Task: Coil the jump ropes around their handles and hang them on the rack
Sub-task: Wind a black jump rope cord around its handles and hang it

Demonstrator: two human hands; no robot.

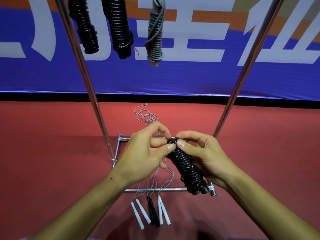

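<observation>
Both hands meet at center: the right hand [202, 156] has its grip around the coiled black rope [187, 170], steadying it, while the left hand [147, 151] pinches its top end, likely securing the tail. Three bundles [119, 26] hang at 12 o'clock.

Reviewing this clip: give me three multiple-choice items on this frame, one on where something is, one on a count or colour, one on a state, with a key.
1. Where do the uncoiled ropes' handles lie?
A. On the red floor, near the rack's base bar
B. On the rack's top rail
C. In the left hand

2. How many coiled ropes hang above?
A. One
B. Three
C. Five

3. What state is the black rope in the hands in?
A. Loose on the floor
B. Hanging
C. Wound around its handles

Key: 1 A, handle pairs rest on the floor. 2 B, two black bundles and one grey. 3 C, the left hand and right hand hold its coiled bundle.
</observation>
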